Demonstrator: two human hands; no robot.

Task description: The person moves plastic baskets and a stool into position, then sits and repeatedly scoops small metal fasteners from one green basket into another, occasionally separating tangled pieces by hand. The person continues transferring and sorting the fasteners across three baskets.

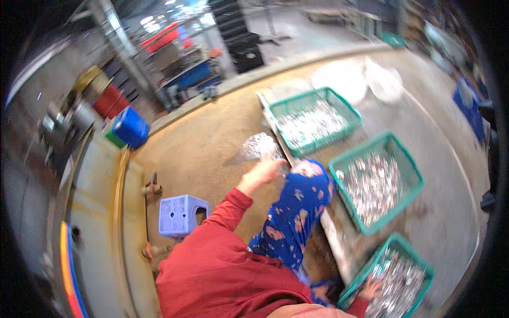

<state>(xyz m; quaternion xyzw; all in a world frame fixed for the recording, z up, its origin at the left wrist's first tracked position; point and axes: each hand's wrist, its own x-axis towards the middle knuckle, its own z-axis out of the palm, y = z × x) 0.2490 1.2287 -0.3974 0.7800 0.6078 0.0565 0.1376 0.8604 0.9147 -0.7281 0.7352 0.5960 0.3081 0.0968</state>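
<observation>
My left hand (269,168) reaches out above the wet floor with its fingers apart, holding nothing I can see. Just beyond it is a glinting silvery heap (260,146), too blurred to name for certain. At the lower right, my right hand (371,289) lies over the near green basket (388,242), on small silvery fish (398,281). Its fingers look stretched out, though blurred. Two more green baskets stand farther off: a middle basket (417,177) and a far basket (347,104), both with similar small fish inside.
A pale ledge edge (335,241) runs beside my blue patterned trouser leg (297,212). On the left are a lilac plastic stool (176,214), a tank wall with pipe valves (154,189) and a blue container (132,127). White sacks (339,79) lie behind the far basket.
</observation>
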